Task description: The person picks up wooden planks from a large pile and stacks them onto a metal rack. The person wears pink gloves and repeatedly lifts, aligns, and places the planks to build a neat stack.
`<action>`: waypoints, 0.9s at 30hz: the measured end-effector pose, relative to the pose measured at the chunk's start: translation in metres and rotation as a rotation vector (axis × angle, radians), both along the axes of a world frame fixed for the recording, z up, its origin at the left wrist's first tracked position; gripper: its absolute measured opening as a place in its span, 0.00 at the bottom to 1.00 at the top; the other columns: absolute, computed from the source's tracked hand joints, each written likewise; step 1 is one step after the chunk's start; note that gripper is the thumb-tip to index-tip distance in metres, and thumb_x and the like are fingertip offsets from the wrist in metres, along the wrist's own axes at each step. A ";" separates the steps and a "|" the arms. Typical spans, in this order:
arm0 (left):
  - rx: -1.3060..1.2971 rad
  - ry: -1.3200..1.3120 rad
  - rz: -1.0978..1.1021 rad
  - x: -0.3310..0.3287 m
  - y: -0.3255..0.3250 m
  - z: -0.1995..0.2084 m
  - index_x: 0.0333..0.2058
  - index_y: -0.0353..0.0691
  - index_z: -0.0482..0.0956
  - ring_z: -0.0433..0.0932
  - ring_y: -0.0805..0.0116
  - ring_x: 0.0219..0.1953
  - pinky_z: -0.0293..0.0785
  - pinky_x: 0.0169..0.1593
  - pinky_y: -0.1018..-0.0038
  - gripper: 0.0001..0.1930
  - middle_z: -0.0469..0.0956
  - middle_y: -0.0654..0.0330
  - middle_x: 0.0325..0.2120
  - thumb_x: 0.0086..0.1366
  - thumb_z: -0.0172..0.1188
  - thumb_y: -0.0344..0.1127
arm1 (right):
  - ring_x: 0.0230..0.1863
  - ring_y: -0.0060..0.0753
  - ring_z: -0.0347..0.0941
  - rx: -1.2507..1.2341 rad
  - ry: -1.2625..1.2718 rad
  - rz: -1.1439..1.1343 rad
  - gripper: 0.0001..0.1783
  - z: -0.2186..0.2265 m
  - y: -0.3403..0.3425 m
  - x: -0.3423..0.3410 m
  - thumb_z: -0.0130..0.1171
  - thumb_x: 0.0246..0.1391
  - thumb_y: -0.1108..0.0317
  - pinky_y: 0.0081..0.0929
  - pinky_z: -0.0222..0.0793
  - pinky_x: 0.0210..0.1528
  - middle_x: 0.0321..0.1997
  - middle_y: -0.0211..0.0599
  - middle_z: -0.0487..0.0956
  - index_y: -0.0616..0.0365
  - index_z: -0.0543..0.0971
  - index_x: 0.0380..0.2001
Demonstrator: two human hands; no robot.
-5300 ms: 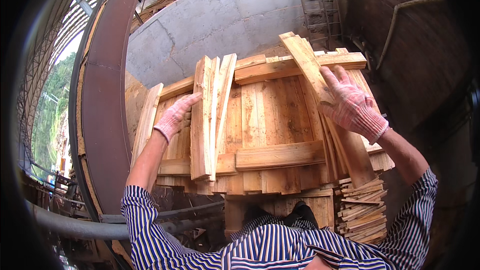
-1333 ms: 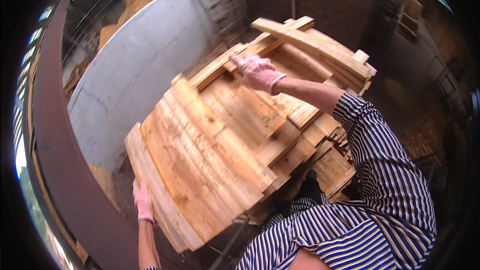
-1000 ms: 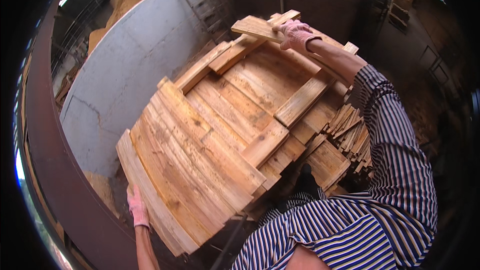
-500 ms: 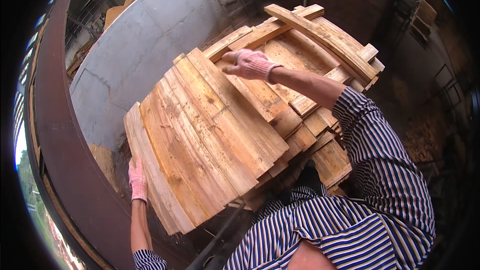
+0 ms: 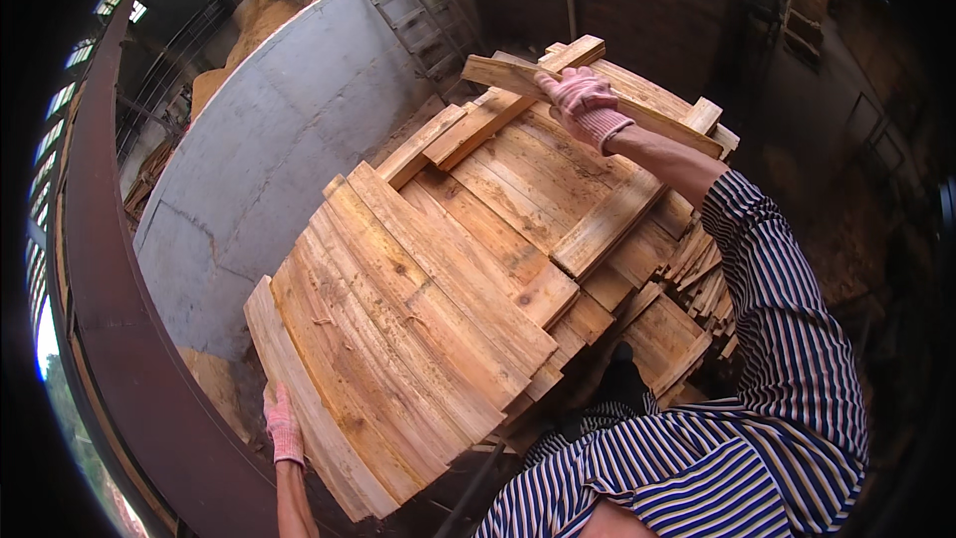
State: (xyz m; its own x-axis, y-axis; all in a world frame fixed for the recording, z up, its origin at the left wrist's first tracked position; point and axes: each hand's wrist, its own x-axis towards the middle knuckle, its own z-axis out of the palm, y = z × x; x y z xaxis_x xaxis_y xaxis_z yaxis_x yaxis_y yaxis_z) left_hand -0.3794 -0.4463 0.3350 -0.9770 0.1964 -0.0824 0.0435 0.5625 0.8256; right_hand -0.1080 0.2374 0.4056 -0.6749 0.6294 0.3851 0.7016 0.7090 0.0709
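Both my hands wear pink knit gloves. My right hand (image 5: 583, 108) is closed on a long wooden plank (image 5: 657, 120) that slants across the far part of the stack, its left end jutting out past the fingers. Down at the near left, my left hand (image 5: 283, 425) lies against the outer edge of a pale plank (image 5: 309, 399), fingers stretched along that edge. Between the hands, several planks (image 5: 398, 309) lie side by side in a layer. Farther back is a lower layer of boards (image 5: 523, 174), with short crosspieces (image 5: 483, 127) on it.
A curved grey wall (image 5: 279, 130) stands beyond the stack at left, with a ladder (image 5: 408, 10) against it. A dark red steel beam (image 5: 124, 309) runs along the left. Thin wood strips (image 5: 702, 284) lie to the right of the stack, near my foot (image 5: 622, 374).
My right hand has moved right, from over the middle of the stack, and taken hold of the long plank, which now sits shifted and turned. My left hand stays at the outer plank's edge.
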 end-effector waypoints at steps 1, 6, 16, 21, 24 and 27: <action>0.002 0.005 -0.004 -0.001 -0.003 -0.001 0.65 0.35 0.64 0.73 0.60 0.57 0.69 0.60 0.67 0.29 0.72 0.53 0.60 0.75 0.50 0.50 | 0.46 0.47 0.78 -0.109 -0.009 0.015 0.27 0.006 -0.009 -0.015 0.49 0.66 0.46 0.43 0.77 0.44 0.47 0.50 0.78 0.48 0.70 0.62; 0.001 0.000 0.060 -0.003 -0.020 0.002 0.65 0.34 0.64 0.73 0.60 0.58 0.68 0.61 0.67 0.30 0.72 0.52 0.60 0.75 0.51 0.49 | 0.44 0.52 0.79 -0.605 0.008 0.248 0.32 0.017 -0.143 -0.050 0.48 0.65 0.42 0.48 0.77 0.44 0.48 0.58 0.77 0.47 0.66 0.64; -0.086 0.058 0.056 -0.004 -0.042 0.009 0.66 0.33 0.62 0.72 0.61 0.59 0.68 0.61 0.68 0.33 0.71 0.51 0.61 0.74 0.52 0.52 | 0.37 0.34 0.74 -0.653 -0.028 0.482 0.29 -0.006 -0.175 -0.059 0.49 0.65 0.39 0.35 0.74 0.29 0.45 0.47 0.77 0.38 0.70 0.63; 0.068 -0.025 -0.015 0.002 -0.021 0.009 0.65 0.35 0.64 0.75 0.62 0.55 0.72 0.57 0.68 0.33 0.74 0.53 0.58 0.73 0.52 0.55 | 0.45 0.45 0.77 -0.116 -0.229 -0.067 0.36 0.004 -0.030 0.006 0.53 0.63 0.46 0.43 0.73 0.44 0.53 0.50 0.77 0.46 0.62 0.70; -0.036 -0.038 0.011 -0.018 -0.007 -0.005 0.67 0.36 0.63 0.73 0.61 0.57 0.70 0.59 0.68 0.34 0.71 0.54 0.60 0.72 0.52 0.56 | 0.65 0.49 0.70 -0.266 0.103 0.257 0.42 -0.057 0.072 0.060 0.58 0.59 0.41 0.39 0.68 0.63 0.66 0.48 0.72 0.45 0.61 0.71; -0.043 -0.049 0.051 -0.013 -0.027 -0.001 0.67 0.35 0.61 0.71 0.60 0.59 0.67 0.62 0.67 0.35 0.70 0.53 0.62 0.72 0.53 0.55 | 0.52 0.36 0.78 -0.668 0.152 0.084 0.41 -0.032 -0.023 0.023 0.64 0.57 0.46 0.29 0.76 0.50 0.62 0.42 0.76 0.43 0.64 0.70</action>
State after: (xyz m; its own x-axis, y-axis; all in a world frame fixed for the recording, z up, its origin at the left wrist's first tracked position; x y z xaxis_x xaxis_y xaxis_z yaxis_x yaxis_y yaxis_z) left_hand -0.3927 -0.4733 0.3339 -0.9803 0.1416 -0.1376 -0.0260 0.5983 0.8009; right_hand -0.0849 0.2146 0.3738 -0.7012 0.7124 0.0272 0.6098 0.6191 -0.4948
